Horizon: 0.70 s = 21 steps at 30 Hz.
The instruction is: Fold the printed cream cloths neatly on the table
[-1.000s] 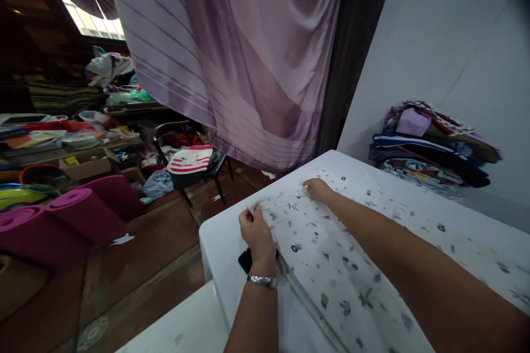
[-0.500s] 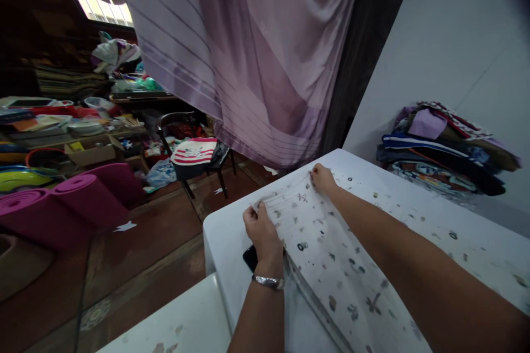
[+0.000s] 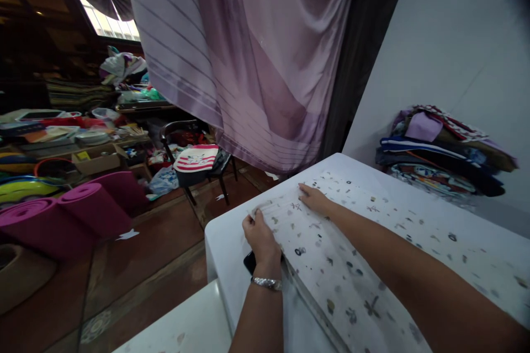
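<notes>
A long piece of thin white fabric [image 3: 318, 265] with small leaf and flower prints lies over the white table [image 3: 223, 231]. My left hand [image 3: 261, 240] pinches its far left corner between thumb and fingers. Along the same far edge, my right hand [image 3: 317, 199] rests on the fabric with its fingers stretched out to the left. Partly hidden under my left wrist is a black phone [image 3: 249, 261]. More printed fabric [image 3: 418, 226] spreads beyond my right forearm.
Folded clothes [image 3: 439, 149] are stacked by the wall on the right. A purple curtain [image 3: 265, 66] hangs behind the table. To the left stand a chair [image 3: 199, 168] with a striped cloth and pink rolled mats [image 3: 95, 209]. A white surface [image 3: 186, 325] adjoins at the lower left.
My right hand has gone from pinching the fabric's far edge to lying on it with fingers extended, slightly nearer and to the left. My left hand keeps its pinch. The view has shifted slightly.
</notes>
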Available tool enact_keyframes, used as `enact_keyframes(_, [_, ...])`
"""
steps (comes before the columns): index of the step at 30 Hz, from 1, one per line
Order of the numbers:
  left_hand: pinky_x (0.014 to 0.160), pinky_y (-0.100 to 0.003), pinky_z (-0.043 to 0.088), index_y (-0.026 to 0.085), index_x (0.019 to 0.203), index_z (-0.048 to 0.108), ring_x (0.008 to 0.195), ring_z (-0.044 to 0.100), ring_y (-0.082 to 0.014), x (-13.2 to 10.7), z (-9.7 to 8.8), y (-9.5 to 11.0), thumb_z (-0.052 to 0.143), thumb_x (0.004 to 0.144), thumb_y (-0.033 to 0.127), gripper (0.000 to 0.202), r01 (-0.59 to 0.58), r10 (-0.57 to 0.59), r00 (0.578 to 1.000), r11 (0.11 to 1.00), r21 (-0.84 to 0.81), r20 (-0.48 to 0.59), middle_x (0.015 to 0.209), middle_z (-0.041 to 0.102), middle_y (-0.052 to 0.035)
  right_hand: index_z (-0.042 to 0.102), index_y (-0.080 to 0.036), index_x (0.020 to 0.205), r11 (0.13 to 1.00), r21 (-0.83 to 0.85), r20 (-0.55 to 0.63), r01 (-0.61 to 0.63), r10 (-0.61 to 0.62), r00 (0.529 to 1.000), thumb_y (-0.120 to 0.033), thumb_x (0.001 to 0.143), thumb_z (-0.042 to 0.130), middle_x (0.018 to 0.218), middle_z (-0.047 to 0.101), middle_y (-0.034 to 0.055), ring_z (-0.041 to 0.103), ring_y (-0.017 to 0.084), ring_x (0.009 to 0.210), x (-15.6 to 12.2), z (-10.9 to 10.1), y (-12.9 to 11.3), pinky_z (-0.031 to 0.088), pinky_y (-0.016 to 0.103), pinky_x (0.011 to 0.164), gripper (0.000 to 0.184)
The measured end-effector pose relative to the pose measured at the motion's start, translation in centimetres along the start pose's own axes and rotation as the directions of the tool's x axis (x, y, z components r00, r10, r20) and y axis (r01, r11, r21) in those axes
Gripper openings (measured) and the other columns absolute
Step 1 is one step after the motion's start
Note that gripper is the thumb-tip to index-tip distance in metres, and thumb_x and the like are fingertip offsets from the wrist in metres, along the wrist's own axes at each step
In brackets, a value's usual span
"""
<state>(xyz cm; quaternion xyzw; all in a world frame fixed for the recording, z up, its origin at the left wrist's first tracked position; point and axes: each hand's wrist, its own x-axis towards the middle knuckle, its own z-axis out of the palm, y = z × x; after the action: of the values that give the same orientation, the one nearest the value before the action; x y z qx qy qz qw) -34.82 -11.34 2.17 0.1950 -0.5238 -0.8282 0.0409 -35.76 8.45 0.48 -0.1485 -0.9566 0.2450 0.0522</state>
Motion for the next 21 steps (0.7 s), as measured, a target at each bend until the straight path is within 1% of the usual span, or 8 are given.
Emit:
enact_keyframes(3, [0.077,-0.032,0.047,0.019,0.091,0.051,0.076,0.057,-0.0134,0.2,0.0,0.0,0.055,0.079,0.029,0.017,0.005,-0.005,1.0,1.0,-0.004,0.008,0.086,0.059,-0.0011,0.046,-0.024,0.133,0.998,-0.026,0.009,0.049,-0.048,0.999,-0.027,0.084,0.049,0.135,0.048,0.0015,0.046,0.018,0.122,-1.2,-0.1,-0.2,0.035,0.028,0.102,0.049])
enact_keyframes(5, [0.076,-0.032,0.047,0.019,0.092,0.052,0.076,0.057,-0.0134,0.2,-0.1,0.0,0.055,0.079,0.03,0.018,0.007,-0.007,1.0,1.0,0.011,0.013,0.086,0.058,-0.0011,0.049,-0.024,0.13,0.998,-0.058,-0.036,0.037,-0.039,0.999,-0.022,0.086,0.043,0.136,0.048,0.0003,0.044,0.017,0.124,-1.3,-0.6,0.2,0.033,0.03,0.104,0.045])
enact_keyframes(9, [0.077,-0.032,0.047,0.019,0.092,0.051,0.076,0.057,-0.013,0.1,-0.1,0.1,0.056,0.079,0.03,0.018,0.003,-0.004,1.0,1.0,0.021,0.01,0.086,0.059,-0.0006,0.052,-0.015,0.127,0.986,-0.135,-0.169,-0.099,0.075,0.983,-0.012,0.087,0.03,0.133,0.05,0.0078,0.042,0.02,0.125,-0.4,-2.5,2.6,0.027,0.037,0.108,0.046])
enact_keyframes(11, [0.078,-0.032,0.047,0.019,0.092,0.051,0.077,0.057,-0.0131,0.0,-0.1,0.1,0.055,0.079,0.03,0.018,0.004,-0.004,1.0,1.0,0.016,0.017,0.086,0.059,-0.0006,0.052,-0.01,0.127,0.974,-0.167,-0.187,-0.155,0.123,0.975,-0.011,0.087,0.029,0.133,0.049,0.0116,0.041,0.022,0.126,-0.1,-3.4,4.1,0.026,0.037,0.108,0.046])
enact_keyframes(13, [0.078,-0.033,0.047,0.019,0.092,0.051,0.077,0.057,-0.0132,-0.2,-0.1,0.2,0.055,0.079,0.031,0.017,0.008,-0.008,1.0,1.0,0.01,0.028,0.086,0.059,-0.0005,0.049,-0.011,0.13,0.966,-0.196,-0.159,-0.172,0.141,0.977,-0.013,0.088,0.029,0.136,0.046,0.0111,0.036,0.022,0.129,0.2,-3.9,5.3,0.026,0.036,0.108,0.046])
enact_keyframes(15, [0.077,-0.033,0.047,0.02,0.091,0.051,0.075,0.058,-0.0134,-0.4,0.0,0.4,0.055,0.08,0.031,0.016,0.013,-0.014,0.999,1.0,0.004,0.044,0.085,0.06,-0.0004,0.044,-0.016,0.134,0.962,-0.22,-0.095,-0.162,0.144,0.985,-0.019,0.091,0.03,0.14,0.042,0.0071,0.028,0.022,0.134,0.6,-4.1,6.2,0.025,0.036,0.108,0.045])
enact_keyframes(18, [0.075,-0.034,0.049,0.02,0.09,0.051,0.073,0.058,-0.0142,-0.6,0.0,0.3,0.055,0.08,0.032,0.017,0.022,-0.021,0.998,1.0,-0.014,0.065,0.084,0.06,-0.001,0.043,-0.025,0.134,0.955,-0.249,0.017,-0.163,0.173,0.985,-0.036,0.093,0.032,0.144,0.036,0.0034,0.024,0.026,0.135,1.7,-3.7,6.7,0.023,0.046,0.108,0.044])
enact_keyframes(21, [0.075,-0.036,0.049,0.02,0.093,0.051,0.074,0.059,-0.0152,-0.5,-0.1,0.1,0.055,0.08,0.035,0.02,0.015,-0.014,0.997,1.0,-0.019,0.075,0.084,0.06,-0.0014,0.044,-0.029,0.132,0.943,-0.276,0.077,-0.184,0.213,0.974,-0.045,0.093,0.028,0.148,0.028,0.0041,0.023,0.029,0.135,2.9,-3.2,6.6,0.022,0.055,0.104,0.046])
